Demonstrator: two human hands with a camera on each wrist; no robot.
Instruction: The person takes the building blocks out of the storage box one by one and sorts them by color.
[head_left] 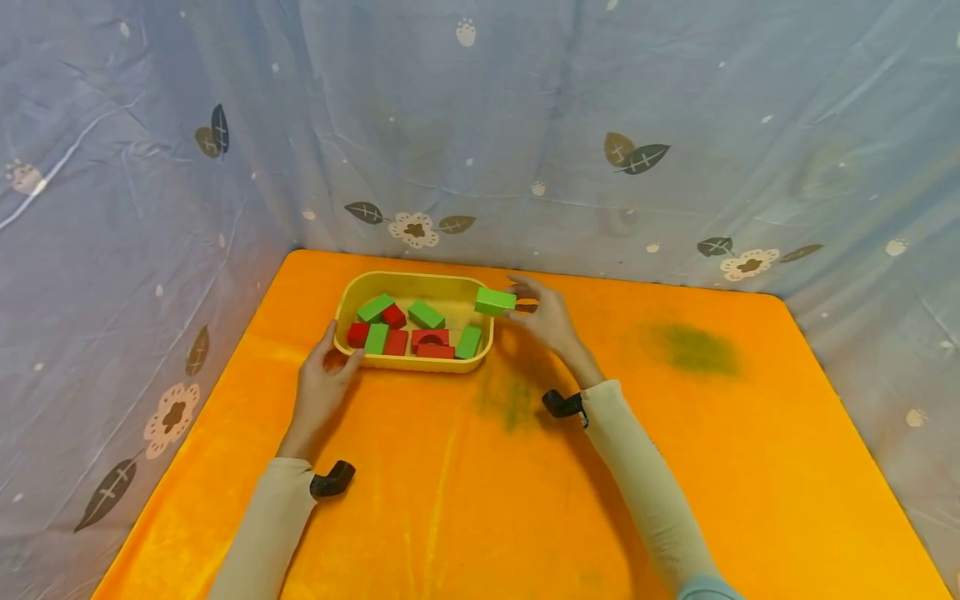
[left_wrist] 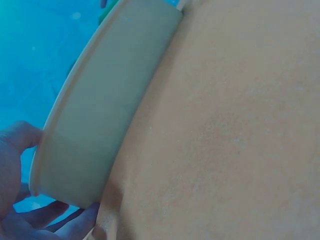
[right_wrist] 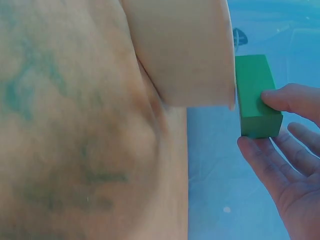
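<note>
A yellow plastic tub [head_left: 420, 364] stands at the back left of the table, with several green and red toy blocks lying in it. My left hand [head_left: 318, 387] grips the tub's left end; in the left wrist view the thumb is at the rim and the fingers lie around the end wall. Between the thumb and fingers of my right hand [head_left: 549, 321] is a green rectangular block [right_wrist: 257, 95], pinched by one end. That block is over the tub's right rim. Among the blocks inside, a red one with a curved cutout [head_left: 431, 337] lies near the front wall.
An orange cloth [head_left: 465, 483] with greenish stains [head_left: 690, 348] covers the table. Grey-blue curtains [head_left: 525, 150] with leaf and flower prints hang behind it and along both sides. A black wrist device [head_left: 333, 480] sits at the left cuff, another [head_left: 561, 404] at the right.
</note>
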